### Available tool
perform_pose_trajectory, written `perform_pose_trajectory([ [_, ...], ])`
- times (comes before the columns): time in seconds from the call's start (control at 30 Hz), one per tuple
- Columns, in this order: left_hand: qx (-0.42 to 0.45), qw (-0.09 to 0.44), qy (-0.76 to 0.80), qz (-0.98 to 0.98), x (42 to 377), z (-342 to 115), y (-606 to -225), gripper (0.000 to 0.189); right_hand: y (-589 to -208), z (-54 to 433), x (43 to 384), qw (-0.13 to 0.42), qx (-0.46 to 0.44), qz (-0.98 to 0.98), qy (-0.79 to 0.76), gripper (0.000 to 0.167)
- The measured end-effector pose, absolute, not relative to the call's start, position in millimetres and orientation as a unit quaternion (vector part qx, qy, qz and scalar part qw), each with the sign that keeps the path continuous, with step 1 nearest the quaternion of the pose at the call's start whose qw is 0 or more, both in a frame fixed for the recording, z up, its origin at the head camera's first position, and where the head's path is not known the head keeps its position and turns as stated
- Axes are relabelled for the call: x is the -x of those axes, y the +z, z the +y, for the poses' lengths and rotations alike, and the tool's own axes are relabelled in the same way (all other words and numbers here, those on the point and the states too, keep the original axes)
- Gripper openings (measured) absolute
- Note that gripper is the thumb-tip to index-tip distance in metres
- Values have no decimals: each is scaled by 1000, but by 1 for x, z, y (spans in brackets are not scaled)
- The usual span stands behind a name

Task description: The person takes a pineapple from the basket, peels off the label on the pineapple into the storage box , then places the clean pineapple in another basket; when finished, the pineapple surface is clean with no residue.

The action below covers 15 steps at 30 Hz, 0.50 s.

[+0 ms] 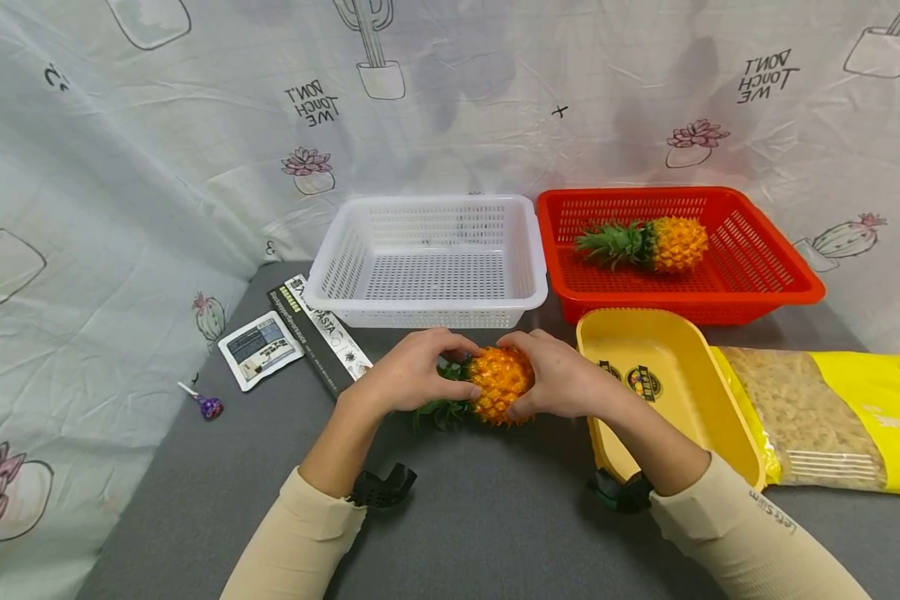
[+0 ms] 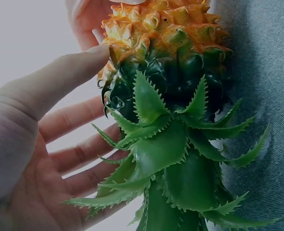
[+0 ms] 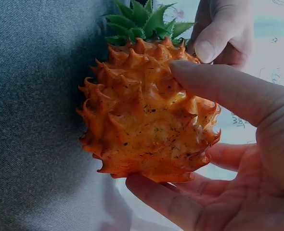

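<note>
An orange pineapple (image 1: 501, 387) with spiky skin and green leaves lies on its side over the grey tabletop, its crown pointing left. My left hand (image 1: 420, 367) holds it at the crown end, thumb on the skin near the leaves and fingers behind. Around the orange body, my right hand (image 1: 562, 377) grips with its thumb on the near side and fingers at the base and far side. In the left wrist view the green leaves (image 2: 166, 149) fill the middle. The right wrist view shows the rounded orange base (image 3: 151, 125) between thumb and fingers.
Behind stand a white basket (image 1: 427, 318) and a red basket (image 1: 690, 302) with another pineapple (image 1: 678, 244) inside. A yellow tray (image 1: 678, 358) sits under the right forearm, beside a bag of pasta (image 1: 825, 417). Leftward lie a pasta box (image 1: 322, 342), a white packet (image 1: 261, 348) and a lollipop (image 1: 210, 407).
</note>
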<state>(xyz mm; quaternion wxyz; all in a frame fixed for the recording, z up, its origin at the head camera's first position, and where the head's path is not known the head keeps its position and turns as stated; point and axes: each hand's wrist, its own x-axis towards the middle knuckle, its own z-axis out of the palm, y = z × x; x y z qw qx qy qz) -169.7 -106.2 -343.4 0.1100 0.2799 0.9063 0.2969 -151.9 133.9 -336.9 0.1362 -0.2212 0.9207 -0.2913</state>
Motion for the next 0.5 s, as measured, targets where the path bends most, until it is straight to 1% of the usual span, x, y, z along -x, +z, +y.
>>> perform_pose_trajectory([
  [0.33,-290,92,304,903,165,-107,-346,52,-335,133,154,134,223,922,-286,80],
  [0.5,-301,86,297,902,166,-108,-347,52,-335,132,153,135,222,923,-283,80],
])
